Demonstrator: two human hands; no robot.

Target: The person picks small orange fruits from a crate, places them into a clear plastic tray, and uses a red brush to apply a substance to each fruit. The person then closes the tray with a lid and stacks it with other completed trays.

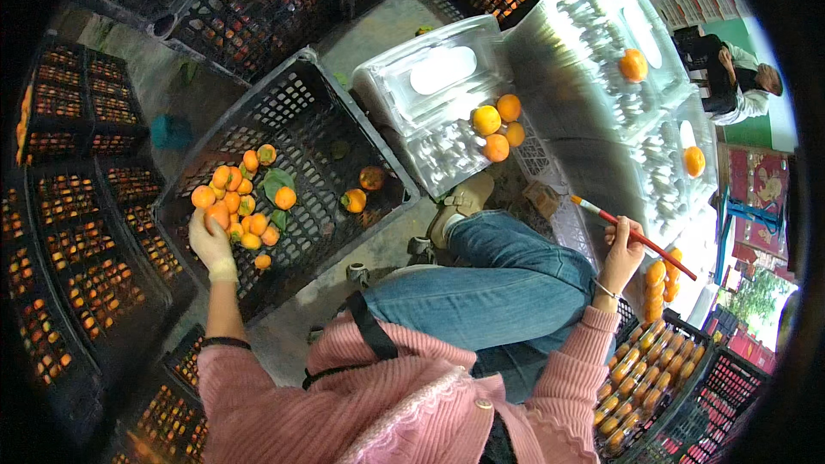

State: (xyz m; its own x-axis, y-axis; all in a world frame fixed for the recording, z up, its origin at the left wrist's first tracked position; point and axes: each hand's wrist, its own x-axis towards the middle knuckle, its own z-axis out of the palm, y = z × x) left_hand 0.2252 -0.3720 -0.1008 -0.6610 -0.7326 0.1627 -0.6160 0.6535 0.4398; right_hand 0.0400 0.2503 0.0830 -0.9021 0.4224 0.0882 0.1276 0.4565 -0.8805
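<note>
My left hand [211, 241], in a pale glove, reaches into a black plastic crate [380, 154] with its fingers on an orange persimmon [218, 212]. Whether it grips the fruit I cannot tell. Around it lie many persimmons [258, 223] and some green leaves [278, 183]. My bare right hand [622, 251] holds a red-handled brush [635, 236] with its tip pointing up and left. Near that hand is a large stack of clear plastic trays [580, 77] with single persimmons on top. A smaller stack of clear clamshell trays [425, 96] bears several persimmons [497, 147] at its corner.
Crates of persimmons [84, 251] are stacked at the left, with more dark crates [251, 13] at the top. A crate of packed fruit [651, 374] stands at lower right, near persimmons in rows [655, 283]. A seated person [741, 77] is at the far right.
</note>
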